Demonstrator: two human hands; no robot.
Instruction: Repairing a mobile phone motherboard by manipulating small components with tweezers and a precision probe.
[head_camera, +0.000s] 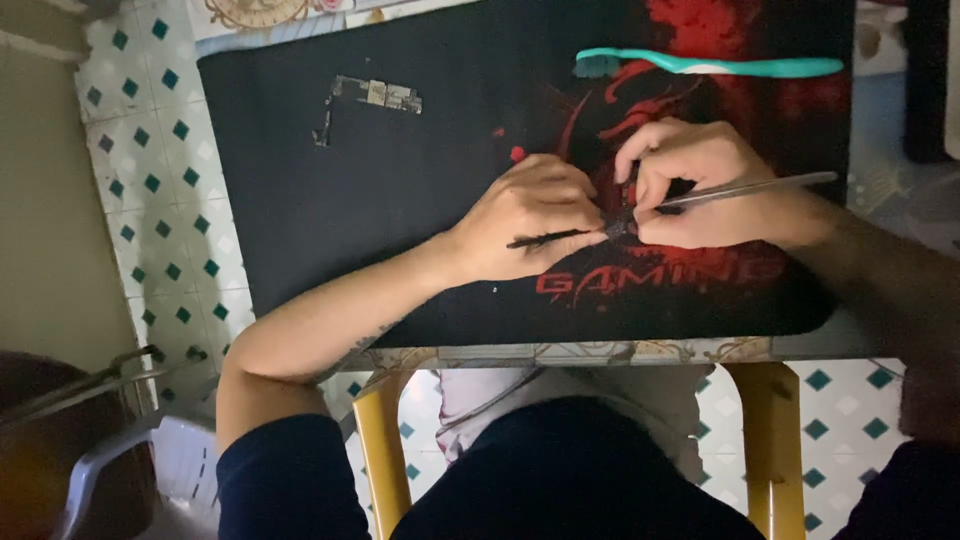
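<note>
Dark-sleeved lap nearest; left hand (525, 215) pinching thin black tool (545, 239), right hand (700, 185) pinching long metal tweezers (745, 189), tips meeting between on black mat (350, 200).

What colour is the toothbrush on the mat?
Teal toothbrush, clearest in the head view.

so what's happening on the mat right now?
A person is bent over a black and red desk mat. The left hand holds a thin dark tool; the right hand holds a slim metal tool. Both tips meet at a small dark part between the hands, too dim to identify. A bare circuit board lies at the mat's upper left, a teal toothbrush along the top edge.
</note>
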